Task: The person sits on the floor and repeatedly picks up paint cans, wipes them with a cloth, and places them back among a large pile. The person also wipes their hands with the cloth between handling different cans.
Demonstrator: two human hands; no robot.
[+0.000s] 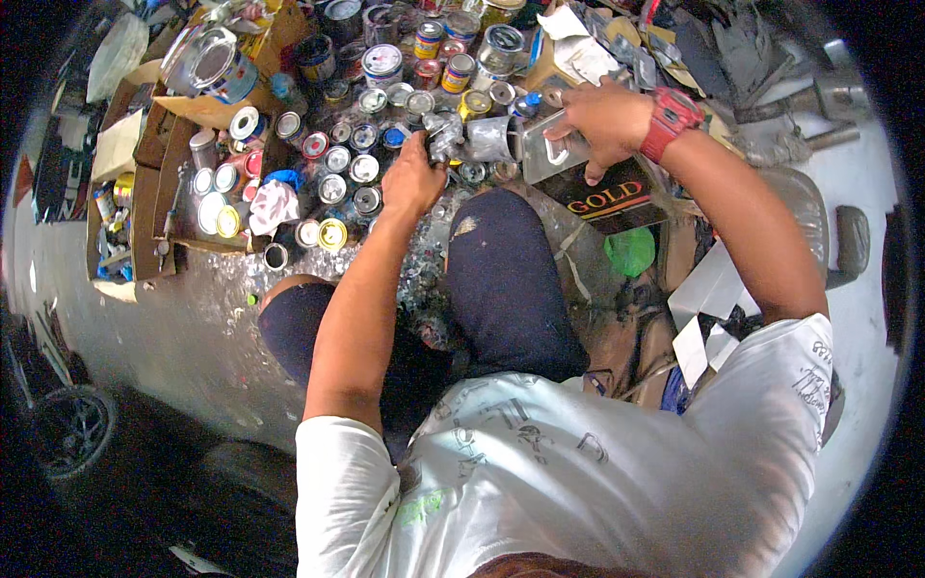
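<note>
My left hand point(413, 180) grips a metal spray gun point(442, 136), whose silvery cup point(490, 139) points to the right. Close by the cup's mouth is the pale top of a rectangular dark can point(607, 199) with large lettering on its side. My right hand point(605, 119), below a red wristwatch point(673, 123), has its fingers around the upper part of this can, which leans towards the cup. Whether any liquid passes between them cannot be made out. Several small paint tins point(363, 167) stand on the floor to the left of the gun.
Cardboard boxes point(162, 249) with tins and rags stand at the left. Beyond my hands are more paint cans point(381, 65). A green plastic bag point(630, 251) lies below the dark can, near my bent knee point(506, 253). Scraps and a chair point(788, 209) are at the right.
</note>
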